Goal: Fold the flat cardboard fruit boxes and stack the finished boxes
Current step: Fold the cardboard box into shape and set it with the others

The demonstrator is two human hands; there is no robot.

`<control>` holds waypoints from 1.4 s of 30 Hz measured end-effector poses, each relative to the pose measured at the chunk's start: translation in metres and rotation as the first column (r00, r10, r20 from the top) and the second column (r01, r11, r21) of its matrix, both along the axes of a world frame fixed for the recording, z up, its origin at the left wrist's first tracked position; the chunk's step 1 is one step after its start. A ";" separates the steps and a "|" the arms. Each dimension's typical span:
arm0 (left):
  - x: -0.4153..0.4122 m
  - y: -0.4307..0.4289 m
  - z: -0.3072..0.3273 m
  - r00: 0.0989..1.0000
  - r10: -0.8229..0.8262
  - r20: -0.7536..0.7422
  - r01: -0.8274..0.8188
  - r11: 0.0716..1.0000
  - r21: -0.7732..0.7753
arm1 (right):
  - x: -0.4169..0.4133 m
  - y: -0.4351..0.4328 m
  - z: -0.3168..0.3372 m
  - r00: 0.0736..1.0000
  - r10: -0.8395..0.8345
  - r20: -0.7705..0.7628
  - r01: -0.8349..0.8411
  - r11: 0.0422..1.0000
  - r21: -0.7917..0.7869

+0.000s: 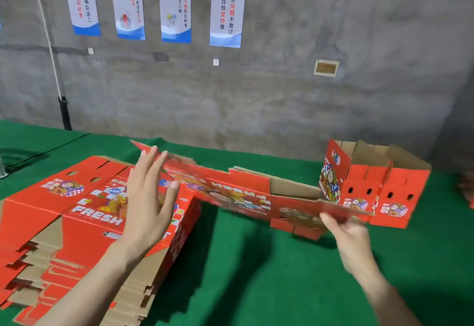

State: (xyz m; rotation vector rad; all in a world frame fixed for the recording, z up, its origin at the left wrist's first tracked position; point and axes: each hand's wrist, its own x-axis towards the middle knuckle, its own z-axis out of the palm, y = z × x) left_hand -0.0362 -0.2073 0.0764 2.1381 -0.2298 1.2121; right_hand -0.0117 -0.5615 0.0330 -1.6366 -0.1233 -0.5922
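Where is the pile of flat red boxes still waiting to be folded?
The stack of flat red cardboard box blanks lies on the green table at the lower left of the head view, under the person's left hand.

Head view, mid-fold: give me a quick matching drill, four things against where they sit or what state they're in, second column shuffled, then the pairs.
Things:
1. stack of flat boxes
2. flat box being lifted
3. folded boxes
4. left hand

States or places:
A. standing assembled on the green table, far right
B. open, fingers spread, above the stack
C. lying piled at the left
D. held off the table, its right end pinched by the right hand

Pairs: 1-C, 2-D, 3-A, 4-B
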 end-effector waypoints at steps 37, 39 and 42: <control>0.047 -0.068 -0.018 0.499 -0.864 -0.062 0.422 0.305 -0.854 | -0.010 -0.042 0.036 0.951 -0.105 -0.291 -0.087 0.811 -0.578; 0.042 -0.070 -0.010 0.483 -0.853 -0.198 0.419 0.423 -0.803 | -0.013 -0.049 0.042 0.963 -0.114 -0.243 -0.027 0.860 -0.510; 0.033 -0.069 0.006 0.403 -0.782 -0.475 0.472 0.623 -0.624 | -0.018 -0.059 0.047 0.981 -0.131 -0.146 0.052 0.890 -0.454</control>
